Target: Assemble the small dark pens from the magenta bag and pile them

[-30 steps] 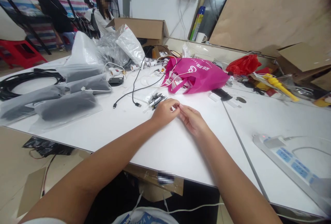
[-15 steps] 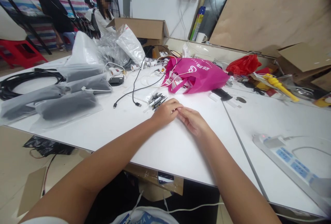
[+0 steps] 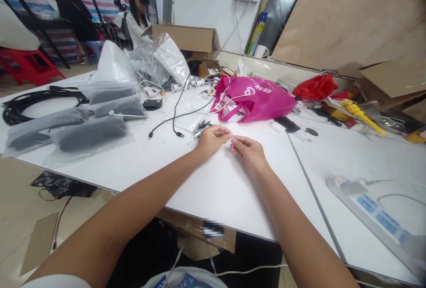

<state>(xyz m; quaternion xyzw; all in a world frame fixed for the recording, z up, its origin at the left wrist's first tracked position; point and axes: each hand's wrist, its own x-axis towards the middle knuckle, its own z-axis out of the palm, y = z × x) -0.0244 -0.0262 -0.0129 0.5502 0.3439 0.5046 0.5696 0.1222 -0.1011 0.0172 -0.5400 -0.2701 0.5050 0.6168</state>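
Observation:
Over the white table, my left hand and my right hand meet at the fingertips. Both are closed in a pinch, thumbs against fingers. Whatever lies between the fingertips is too small or hidden to name. Just behind my left hand is a bunch of pens, partly covered by it. A black cable with its plug ends runs left of the pens. Beyond my hands lies a pink bag on its side, with white packets showing in its opening.
Grey items in frosted bags and a coiled black cable lie to the left. A power strip is at the right. Along the back are a cardboard box, a red bag and a mug. People sit at the far left.
My fingers have shifted: the hands, earlier pressed closer together, now touch only about the fingertips, with the right fingers more curled. The view has moved slightly.

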